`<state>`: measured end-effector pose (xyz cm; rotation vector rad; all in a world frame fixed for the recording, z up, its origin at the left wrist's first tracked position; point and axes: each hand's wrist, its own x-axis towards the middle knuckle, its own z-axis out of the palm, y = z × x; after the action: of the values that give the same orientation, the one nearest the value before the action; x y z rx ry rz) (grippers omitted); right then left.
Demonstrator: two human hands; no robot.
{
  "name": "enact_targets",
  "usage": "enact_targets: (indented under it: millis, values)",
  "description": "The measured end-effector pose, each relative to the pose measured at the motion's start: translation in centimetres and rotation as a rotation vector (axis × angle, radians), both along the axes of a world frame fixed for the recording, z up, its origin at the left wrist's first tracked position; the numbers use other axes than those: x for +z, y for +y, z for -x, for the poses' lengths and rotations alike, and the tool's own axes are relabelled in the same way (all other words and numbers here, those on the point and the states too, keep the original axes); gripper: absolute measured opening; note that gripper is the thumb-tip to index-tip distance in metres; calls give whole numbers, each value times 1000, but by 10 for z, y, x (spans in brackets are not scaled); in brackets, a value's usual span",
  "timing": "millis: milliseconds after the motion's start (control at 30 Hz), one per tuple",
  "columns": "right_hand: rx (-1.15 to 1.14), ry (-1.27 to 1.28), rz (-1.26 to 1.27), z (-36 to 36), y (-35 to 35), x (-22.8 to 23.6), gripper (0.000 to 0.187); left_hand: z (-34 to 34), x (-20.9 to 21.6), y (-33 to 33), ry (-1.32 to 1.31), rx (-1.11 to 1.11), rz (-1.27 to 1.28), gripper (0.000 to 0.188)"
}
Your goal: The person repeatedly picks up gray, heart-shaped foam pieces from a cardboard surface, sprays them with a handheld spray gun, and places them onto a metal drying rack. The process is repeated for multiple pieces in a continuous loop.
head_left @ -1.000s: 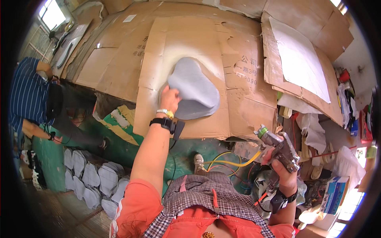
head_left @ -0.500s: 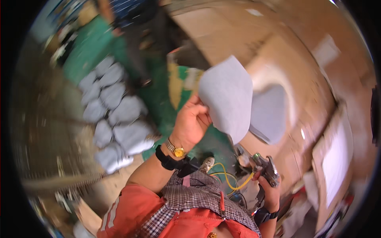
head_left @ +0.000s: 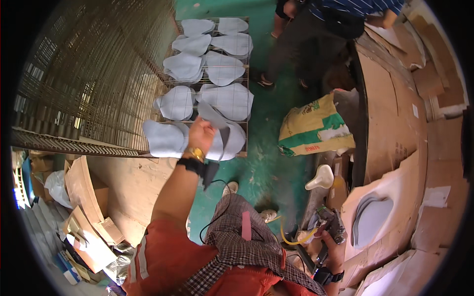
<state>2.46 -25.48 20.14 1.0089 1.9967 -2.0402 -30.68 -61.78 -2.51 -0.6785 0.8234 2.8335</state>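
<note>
My left hand (head_left: 201, 134) reaches out over a wire rack (head_left: 113, 84), its fingers closed on a thin grey sheet piece (head_left: 211, 116) with a curved outline. The piece is tilted above similar flat grey pieces (head_left: 229, 98) lying in two columns on the rack. Low on the right, my right hand (head_left: 335, 246) is wrapped around a metal spray gun (head_left: 330, 222). A yellow hose (head_left: 296, 240) runs from the gun. Beside it, a stack of grey pieces (head_left: 373, 222) rests on a cardboard-covered surface (head_left: 380, 185).
Another person (head_left: 316, 39) stands at the far side in dark trousers. A yellow, green and white sack (head_left: 316, 128) and a white bicycle saddle (head_left: 320, 177) are between the rack and cardboard-covered table. Cardboard boxes (head_left: 84, 197) crowd the left side.
My left hand has carried the grey piece leftward from near the stack to above the rack. The view has turned left. My right hand still holds the spray gun.
</note>
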Motion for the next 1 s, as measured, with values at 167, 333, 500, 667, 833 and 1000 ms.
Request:
enact_targets:
  millis: [167, 333, 500, 667, 833, 1000]
  values:
    - [49, -88, -34, 49, -37, -6, 29, 101, -29, -127, 18, 234, 185, 27]
    - [95, -125, -97, 59, -49, -26, 34, 129, -39, -184, 42, 348, 339, 27]
    - [77, -131, -94, 61, -51, -23, 35, 65, -179, -230, -348, 156, 278, 31]
    - [-9, -138, -88, 45, -56, -7, 41, -8, -202, -109, -523, -25, 196, 49]
    - [-121, -73, -219, -28, -26, 13, 49, -39, -141, 18, -403, -314, 316, 68]
    - [-410, 47, -310, -129, 10, 68, 54, -43, -102, 101, -283, -488, 370, 52]
